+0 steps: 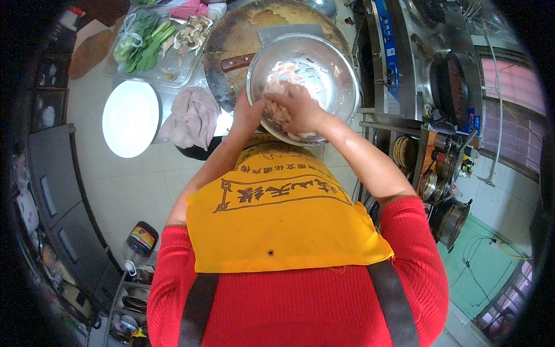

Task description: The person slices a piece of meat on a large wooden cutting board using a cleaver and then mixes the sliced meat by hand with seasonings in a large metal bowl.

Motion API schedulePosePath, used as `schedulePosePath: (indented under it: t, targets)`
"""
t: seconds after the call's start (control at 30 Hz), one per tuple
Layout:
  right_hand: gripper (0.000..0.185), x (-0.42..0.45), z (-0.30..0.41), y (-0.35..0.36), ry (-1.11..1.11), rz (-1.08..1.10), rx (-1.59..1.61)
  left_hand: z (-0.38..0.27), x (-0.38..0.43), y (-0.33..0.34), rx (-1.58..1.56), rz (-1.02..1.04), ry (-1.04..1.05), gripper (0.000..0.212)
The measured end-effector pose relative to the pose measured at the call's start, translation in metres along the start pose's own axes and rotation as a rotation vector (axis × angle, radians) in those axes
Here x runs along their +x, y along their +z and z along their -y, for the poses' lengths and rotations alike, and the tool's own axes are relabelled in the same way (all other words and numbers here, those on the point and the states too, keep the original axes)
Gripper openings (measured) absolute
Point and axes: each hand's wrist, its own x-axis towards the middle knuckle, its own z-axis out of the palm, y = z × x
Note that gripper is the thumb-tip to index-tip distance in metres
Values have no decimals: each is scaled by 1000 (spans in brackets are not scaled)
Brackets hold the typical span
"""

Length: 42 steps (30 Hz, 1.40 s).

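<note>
A large stainless steel bowl (pixel 340 93) rests tilted on a round wooden chopping board (pixel 225 41). My left hand (pixel 249 110) grips its near left rim. Inside it, my right hand (pixel 299 104) is in among pale, wet pieces of food (pixel 277 110), perhaps raw meat, with fingers curled on some of them. More pale pieces (pixel 284 68) lie towards the far side of the bowl. Left of the bowl, a knife's wooden handle (pixel 236 63) lies on the board. The broad metal blade of a cleaver (pixel 290 31) shows beyond the rim, partly hidden by the bowl.
Left of the board are a clear plastic tray (pixel 186 80) with leafy greens (pixel 145 52) and sliced mushrooms (pixel 190 34), a crumpled cloth (pixel 195 115) and a white oval plate (pixel 131 119). A steel cooking range (pixel 405 56) stands at the right, above a rack of pans (pixel 448 219).
</note>
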Motion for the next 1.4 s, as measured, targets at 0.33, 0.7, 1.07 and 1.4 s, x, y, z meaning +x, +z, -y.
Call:
schedulePosePath:
  t: [0.33, 0.7, 1.07, 1.4]
  targets:
    - [76, 11, -65, -57, 345, -97, 211, -6, 1, -1, -12, 39, 40, 47]
    - [68, 8, -44, 14, -188, -137, -217, -14, 0, -2, 16, 78, -13, 47]
    - [40, 33, -10, -22, -477, -106, -374, 9, 5, -2, 22, 20, -45, 47]
    - [86, 11, -69, -52, 284, 265, -111, 6, -2, 3, -138, -47, -23, 44]
